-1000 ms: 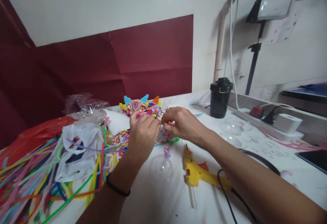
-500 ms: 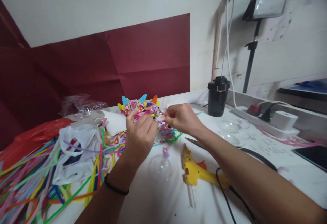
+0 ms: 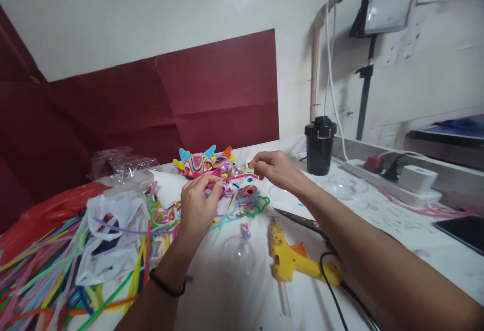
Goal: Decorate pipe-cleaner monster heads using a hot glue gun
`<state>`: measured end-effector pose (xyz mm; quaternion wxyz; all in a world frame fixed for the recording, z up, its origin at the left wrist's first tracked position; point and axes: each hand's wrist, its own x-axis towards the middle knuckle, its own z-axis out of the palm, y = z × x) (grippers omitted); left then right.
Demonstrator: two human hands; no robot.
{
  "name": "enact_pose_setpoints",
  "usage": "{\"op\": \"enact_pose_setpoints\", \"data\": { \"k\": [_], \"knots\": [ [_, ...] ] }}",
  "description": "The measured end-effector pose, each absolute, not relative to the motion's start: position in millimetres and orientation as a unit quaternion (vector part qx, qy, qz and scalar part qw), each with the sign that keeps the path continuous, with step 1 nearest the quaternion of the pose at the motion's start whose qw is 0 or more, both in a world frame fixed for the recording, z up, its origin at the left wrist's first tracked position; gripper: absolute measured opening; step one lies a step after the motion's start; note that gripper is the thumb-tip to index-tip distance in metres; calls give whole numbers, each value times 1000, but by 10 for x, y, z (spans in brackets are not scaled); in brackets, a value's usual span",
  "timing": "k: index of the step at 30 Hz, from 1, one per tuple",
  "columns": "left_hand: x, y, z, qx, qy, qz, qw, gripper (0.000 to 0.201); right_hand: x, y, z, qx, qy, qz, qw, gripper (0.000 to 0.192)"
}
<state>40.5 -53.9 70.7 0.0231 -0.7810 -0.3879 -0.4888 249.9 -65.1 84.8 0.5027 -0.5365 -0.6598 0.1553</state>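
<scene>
My left hand (image 3: 197, 203) and my right hand (image 3: 273, 168) pinch the two ends of a thin pink pipe cleaner (image 3: 237, 177) stretched between them, just above the white table (image 3: 234, 301). Behind the hands sits a colourful horned craft figure (image 3: 204, 162) made of coiled pipe cleaners. Loose curled pipe cleaner pieces (image 3: 252, 204) lie under and between the hands. A black band is on my left wrist.
A big heap of coloured pipe cleaners (image 3: 49, 270) and white plastic bags (image 3: 113, 230) fill the left. A yellow glue gun (image 3: 298, 263) with black cord, scissors (image 3: 300, 220) and a clear half-sphere (image 3: 237, 253) lie near. A black cup (image 3: 319, 144) and power strip (image 3: 408, 182) stand right.
My hands have drawn apart, the right one moving right and up, the left one down, and the pink pipe cleaner now shows stretched between them. The view shifted slightly.
</scene>
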Motion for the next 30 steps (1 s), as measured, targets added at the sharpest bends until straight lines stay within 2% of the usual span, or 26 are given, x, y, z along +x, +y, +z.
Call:
{"op": "enact_pose_setpoints", "data": {
  "k": [4, 8, 14, 18, 24, 30],
  "knots": [
    [392, -534, 716, -770, -406, -492, 20, 15, 2469, -716, 900, -492, -684, 257, 473, 23],
    [370, -529, 709, -768, -421, -481, 30, 16, 2488, -725, 886, -463, -698, 300, 456, 16],
    [364, -516, 661, -797, -420, -435, -13, 16, 2557, -645, 837, -451, -696, 280, 484, 9],
    [364, -505, 637, -795, -424, -430, -48, 17, 2572, -661, 849, -442, -700, 293, 479, 12],
    [302, -430, 615, -812, -402, -422, 24, 15, 2583, -703, 860, -440, -718, 312, 440, 13],
    [215, -355, 593, -818, -418, -388, 71, 17, 2628, -634, 818, -479, -718, 247, 441, 7]
  ]
}}
